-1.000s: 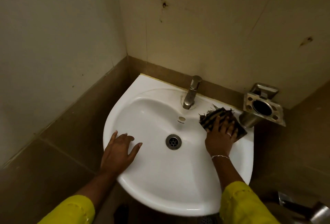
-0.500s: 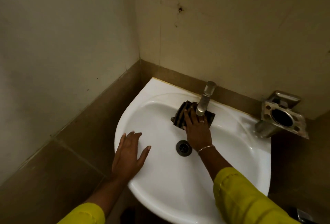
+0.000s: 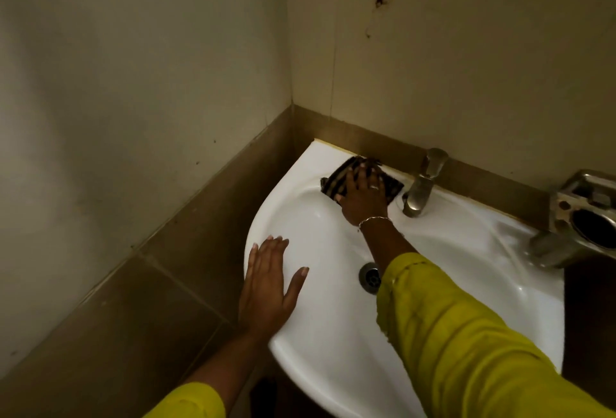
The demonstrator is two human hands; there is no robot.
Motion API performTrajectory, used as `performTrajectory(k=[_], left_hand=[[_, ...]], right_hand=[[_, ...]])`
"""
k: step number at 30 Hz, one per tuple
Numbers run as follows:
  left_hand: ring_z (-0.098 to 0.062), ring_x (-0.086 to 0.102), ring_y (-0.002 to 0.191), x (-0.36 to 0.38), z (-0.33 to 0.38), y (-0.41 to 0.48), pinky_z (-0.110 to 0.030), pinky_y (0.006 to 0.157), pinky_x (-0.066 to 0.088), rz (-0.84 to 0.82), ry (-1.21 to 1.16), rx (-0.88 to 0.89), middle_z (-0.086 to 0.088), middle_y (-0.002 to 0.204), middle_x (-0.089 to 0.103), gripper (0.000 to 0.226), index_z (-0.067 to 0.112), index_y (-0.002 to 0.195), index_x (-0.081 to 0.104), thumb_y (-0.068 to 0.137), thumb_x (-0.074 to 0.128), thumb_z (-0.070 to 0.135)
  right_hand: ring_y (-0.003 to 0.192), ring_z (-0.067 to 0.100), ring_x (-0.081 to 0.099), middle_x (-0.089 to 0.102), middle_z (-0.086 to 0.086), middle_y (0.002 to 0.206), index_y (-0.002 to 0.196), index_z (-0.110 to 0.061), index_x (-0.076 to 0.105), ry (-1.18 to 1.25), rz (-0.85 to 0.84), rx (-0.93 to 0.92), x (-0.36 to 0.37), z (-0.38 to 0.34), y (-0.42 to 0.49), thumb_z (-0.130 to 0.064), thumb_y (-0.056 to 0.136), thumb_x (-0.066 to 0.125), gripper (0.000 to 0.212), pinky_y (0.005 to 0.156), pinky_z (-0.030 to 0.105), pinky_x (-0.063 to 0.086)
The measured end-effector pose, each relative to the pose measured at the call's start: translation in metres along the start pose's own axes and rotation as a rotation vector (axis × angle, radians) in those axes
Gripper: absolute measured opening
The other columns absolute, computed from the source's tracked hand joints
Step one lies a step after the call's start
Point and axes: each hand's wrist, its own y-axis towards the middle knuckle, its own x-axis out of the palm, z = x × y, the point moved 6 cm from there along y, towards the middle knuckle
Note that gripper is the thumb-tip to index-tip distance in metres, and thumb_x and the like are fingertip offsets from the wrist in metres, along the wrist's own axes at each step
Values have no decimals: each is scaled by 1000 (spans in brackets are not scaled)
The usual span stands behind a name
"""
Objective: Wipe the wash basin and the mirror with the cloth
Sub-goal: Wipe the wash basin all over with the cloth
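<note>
right hand (image 3: 363, 199) flat on cloth (image 3: 336, 179), fingers straight and spread, pressing it onto the basin (image 3: 326, 244) rim at 11 o'clock, just left of the tap (image 3: 421, 184). grip apart, nothing pinched. cloth is dark, striped, crumpled, partly under the palm, touching the rim. left hand (image 3: 270, 284) flat on the rim at 9 o'clock, fingers straight, thumb out, grip apart, holding nothing. drain (image 3: 366, 276) near centre, partly behind the yellow sleeve (image 3: 466, 334). metal holder (image 3: 580, 217) at 2 o'clock.
</note>
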Motion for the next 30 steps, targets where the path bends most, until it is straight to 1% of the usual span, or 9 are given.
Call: performTrajectory(k=[6, 9, 13, 15, 17, 20, 25, 28, 30], left_hand=[[-23, 35, 133, -1, 0, 0, -25, 113, 9, 45, -57, -32, -11, 138, 47, 82, 9, 133, 39, 84, 14, 69], [-16, 28, 134, -2, 0, -1, -28, 113, 15, 62, -72, -38, -12, 141, 43, 83, 8, 136, 35, 84, 14, 69], [-12, 16, 138, -3, -3, 0, -20, 111, 10, 91, -76, -44, -11, 148, 30, 82, 11, 140, 25, 84, 17, 69], [-12, 10, 139, -4, -4, -1, -23, 112, 10, 111, -82, -67, -6, 150, 23, 83, 12, 142, 20, 83, 16, 70], [-9, 4, 140, -5, -5, -1, -23, 113, 7, 124, -85, -85, -2, 151, 16, 84, 12, 142, 17, 82, 14, 71], [-12, 4, 140, -6, -7, 0, -23, 113, 6, 150, -76, -97, -8, 152, 17, 86, 8, 142, 18, 83, 14, 70], [-19, 8, 141, -9, -8, -1, -26, 114, 7, 214, -110, -140, -17, 151, 19, 86, 3, 141, 18, 85, 14, 68], [-21, 10, 140, -10, -12, -1, -30, 114, 9, 253, -126, -173, -18, 151, 20, 85, 2, 141, 16, 85, 14, 67], [-21, 10, 141, -10, -14, -2, -30, 114, 9, 258, -147, -191, -18, 151, 19, 86, 4, 141, 15, 85, 14, 68]], right_hand=[[143, 36, 0, 2, 14, 156, 148, -16, 10, -27, 19, -148, 4, -35, -2, -35, 95, 40, 64, 115, 51, -3], [143, 36, 1, 4, 13, 156, 148, -17, 10, -11, 34, -232, 5, -58, -8, -33, 93, 43, 66, 114, 51, -1], [143, 34, 0, 0, 11, 157, 148, -19, 8, 60, 23, -304, 9, -76, -13, -33, 95, 38, 62, 115, 49, 0], [144, 34, -2, -2, 10, 157, 148, -20, 8, 130, -3, -343, 13, -88, -17, -32, 97, 36, 60, 114, 49, 2], [143, 36, -6, -3, 10, 157, 148, -19, 10, 269, -45, -386, 17, -101, -21, -32, 97, 35, 58, 115, 52, 7], [142, 37, -11, -4, 10, 157, 147, -16, 13, 591, -122, -419, 24, -115, -37, -26, 99, 34, 54, 114, 52, 5], [144, 27, -3, 4, 5, 157, 144, -16, 26, 948, -222, -471, 39, -123, -65, -23, 98, 35, 47, 115, 40, 4], [140, 19, 23, 30, 7, 151, 136, -6, 42, 1323, -161, -214, 30, -113, -69, -7, 99, 34, 38, 116, 31, 17], [142, 21, 19, 23, 7, 153, 142, -10, 31, 1334, -71, -120, 25, -118, -69, -8, 98, 35, 44, 118, 41, 18]])
